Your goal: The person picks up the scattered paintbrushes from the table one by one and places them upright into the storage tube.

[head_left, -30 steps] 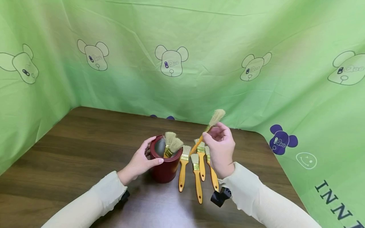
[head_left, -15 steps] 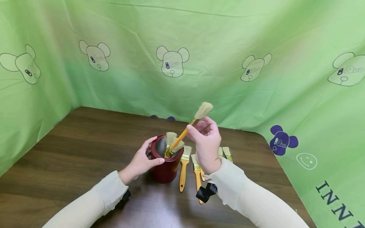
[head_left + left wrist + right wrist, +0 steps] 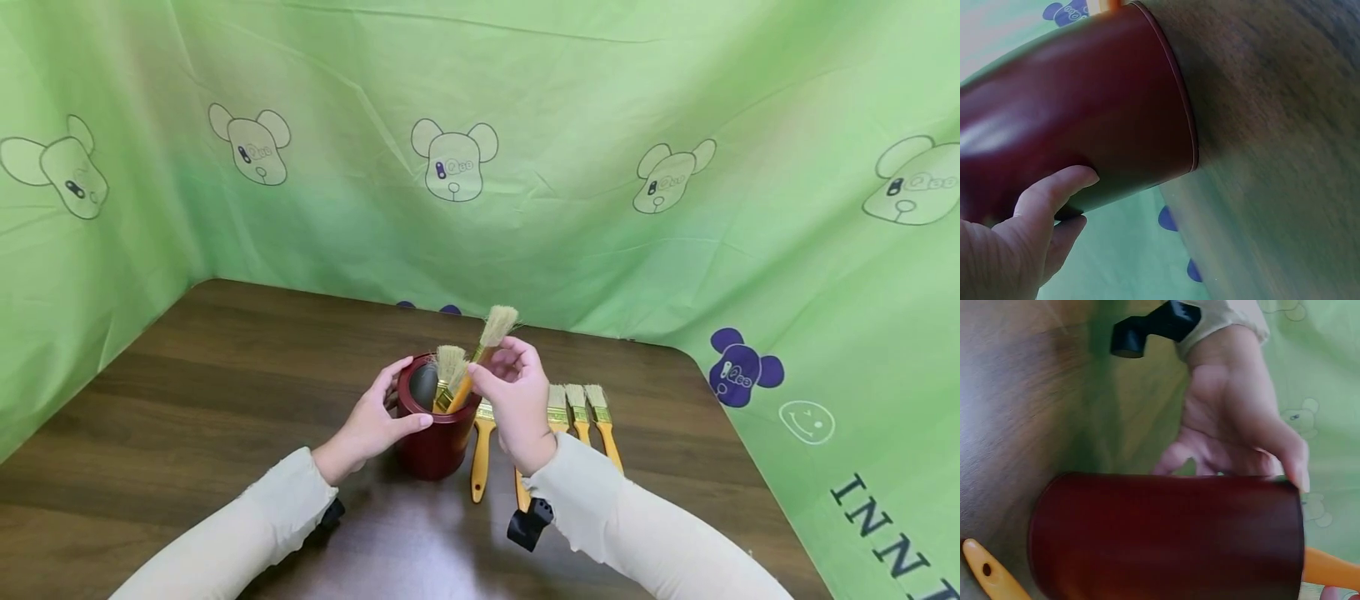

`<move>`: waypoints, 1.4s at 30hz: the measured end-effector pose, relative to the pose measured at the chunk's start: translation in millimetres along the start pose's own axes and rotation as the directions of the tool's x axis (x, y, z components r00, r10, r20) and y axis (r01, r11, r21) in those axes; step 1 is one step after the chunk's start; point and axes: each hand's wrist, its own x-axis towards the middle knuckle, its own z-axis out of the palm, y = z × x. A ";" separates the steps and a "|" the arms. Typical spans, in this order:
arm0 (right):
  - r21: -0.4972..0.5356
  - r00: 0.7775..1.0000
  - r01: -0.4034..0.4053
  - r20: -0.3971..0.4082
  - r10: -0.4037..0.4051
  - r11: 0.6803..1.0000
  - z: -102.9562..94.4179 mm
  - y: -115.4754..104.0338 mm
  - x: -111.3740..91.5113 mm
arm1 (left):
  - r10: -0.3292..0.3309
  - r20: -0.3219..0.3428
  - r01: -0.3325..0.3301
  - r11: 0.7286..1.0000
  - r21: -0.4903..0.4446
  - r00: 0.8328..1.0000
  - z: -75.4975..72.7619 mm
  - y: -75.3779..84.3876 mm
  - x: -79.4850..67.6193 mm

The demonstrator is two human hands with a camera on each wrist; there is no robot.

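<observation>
A dark red cylindrical container (image 3: 433,448) stands upright on the table, with brushes (image 3: 450,362) bristles-up inside it. My left hand (image 3: 369,423) grips it from the left, thumb over the near rim. In the left wrist view, fingers of that hand (image 3: 1029,234) curl round the wall. My right hand (image 3: 519,402) pinches a paintbrush (image 3: 498,327) near its metal band, bristles up. The orange handle of this brush slants down into the container's mouth; its lower end is hidden. In the right wrist view the container (image 3: 1172,534) covers most of the work.
Several orange-handled paintbrushes lie right of the container, among them one close beside it (image 3: 481,467) and one farther right (image 3: 603,417); my right hand and sleeve partly cover others. A green printed cloth (image 3: 555,167) walls the wooden table (image 3: 247,367) at back and sides.
My right hand has carried the paintbrush left from above the lying brushes to the container, then lowered its handle into the mouth. The left hand and container have stayed in place.
</observation>
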 end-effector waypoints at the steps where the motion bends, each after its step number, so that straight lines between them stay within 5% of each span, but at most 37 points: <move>1: -0.011 1.000 -0.005 0.005 0.005 1.000 -0.4 1.8 -0.6 | 0.001 0.002 -0.001 1.000 -0.001 1.000 -0.3 0.2 -0.2; 12: -0.018 0.999 -0.017 0.028 0.017 1.000 -4.9 15.0 -4.3 | 0.001 0.007 -0.001 1.000 -0.001 1.000 -0.6 1.1 -0.2; 27: -0.207 1.000 -0.006 0.015 0.009 0.978 -11.3 15.6 -4.1 | 0.000 0.012 0.000 1.000 -0.011 1.000 0.1 -0.3 0.6; 32: -0.146 1.000 -0.025 0.012 0.027 0.989 -16.5 12.5 -4.7 | 0.003 0.029 -0.003 1.000 -0.008 1.000 -1.6 1.2 0.5; 39: -0.228 0.999 0.039 -0.025 -0.046 0.973 -45.3 10.8 10.7 | 0.000 0.032 0.000 1.000 -0.013 0.999 -3.1 3.1 -1.7; 42: -0.373 0.997 0.043 -0.050 -0.066 0.927 -70.6 17.1 24.8 | 0.003 0.029 -0.002 1.000 -0.007 1.000 -3.4 3.7 -1.8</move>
